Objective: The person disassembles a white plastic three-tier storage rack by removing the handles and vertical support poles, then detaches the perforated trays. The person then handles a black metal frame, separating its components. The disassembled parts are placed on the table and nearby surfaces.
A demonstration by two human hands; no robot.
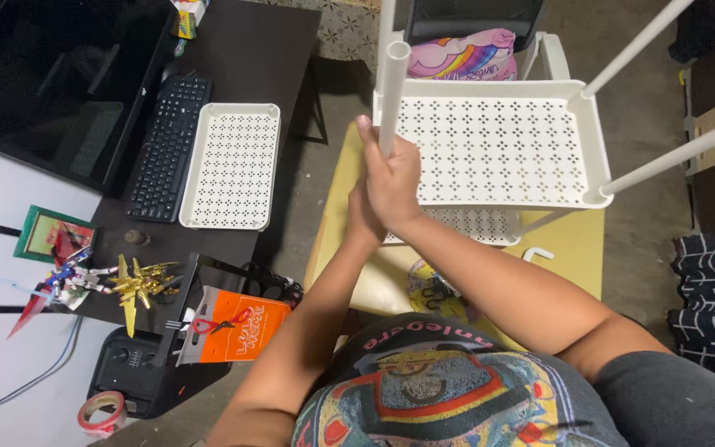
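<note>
A white plastic rack with perforated shelves (498, 149) stands on a low yellow table (577, 248). White tubes stick up from its corners. Both of my hands close around the near-left tube (392, 91). My right hand (395, 178) wraps the tube's lower part, just left of the top shelf's corner. My left hand (359, 217) sits under and behind the right one, mostly hidden by it. A second perforated shelf (473, 225) shows below the top one.
A loose white perforated shelf tray (232, 165) lies on the dark desk (258, 50) beside a black keyboard (165, 149) and a monitor (43, 74). Toy figures (117, 281), an orange package (237, 324) and a tape roll (101, 412) sit lower left. A chair with a colourful cushion (465, 54) stands behind the rack.
</note>
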